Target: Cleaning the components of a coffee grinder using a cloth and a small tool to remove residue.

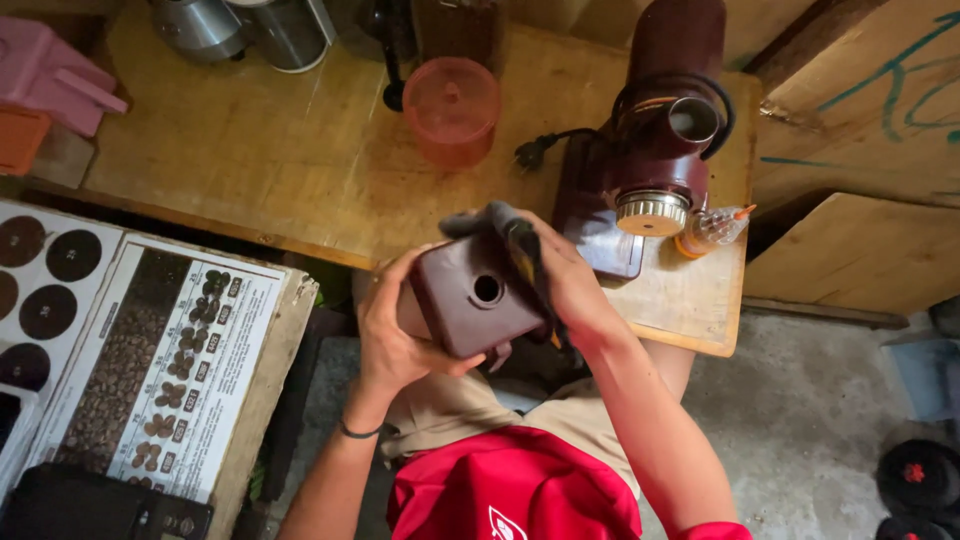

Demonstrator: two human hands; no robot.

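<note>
Fingers (385, 300) of our left hand (392, 335) wrap the maroon box part (470, 300) at frame centre, above our lap, while our right hand (570, 285) presses a dark cloth (505, 225) over its top edge; wiping looks mid-way, grinder body (660, 150) waits on the counter (280, 150), upper right.
</note>
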